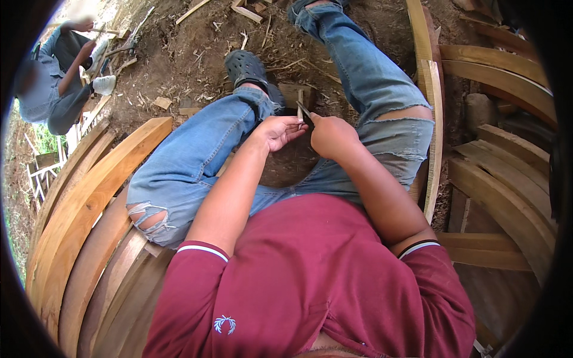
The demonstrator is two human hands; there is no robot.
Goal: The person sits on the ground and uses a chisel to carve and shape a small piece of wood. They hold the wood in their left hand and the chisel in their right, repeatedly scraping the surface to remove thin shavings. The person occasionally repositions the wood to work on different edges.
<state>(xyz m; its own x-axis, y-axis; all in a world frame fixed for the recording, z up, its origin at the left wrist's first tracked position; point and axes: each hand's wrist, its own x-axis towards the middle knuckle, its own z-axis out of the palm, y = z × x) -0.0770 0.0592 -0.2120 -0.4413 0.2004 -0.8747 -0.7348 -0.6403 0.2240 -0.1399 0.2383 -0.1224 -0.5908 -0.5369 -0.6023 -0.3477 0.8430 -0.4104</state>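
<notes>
My left hand (280, 132) pinches a short, thin, pale wooden stick (300, 102) between thumb and fingers. The stick stands roughly upright above my lap. My right hand (334, 136) is closed around what looks like a knife, its handle hidden in the fist. The dark narrow blade (304, 110) slants up and left from that fist and meets the stick close to my left fingertips. Both hands are nearly side by side between my spread knees. Below them is a dark brown patch (286, 170), partly hidden by my hands and jeans.
Stacked wooden beams curve along my left (89, 221) and more lie to my right (501, 191). One long board (434, 137) runs beside my right leg. Shavings and offcuts (162, 102) litter the dirt floor. Another person (54, 89) sits at the far left, handling something thin.
</notes>
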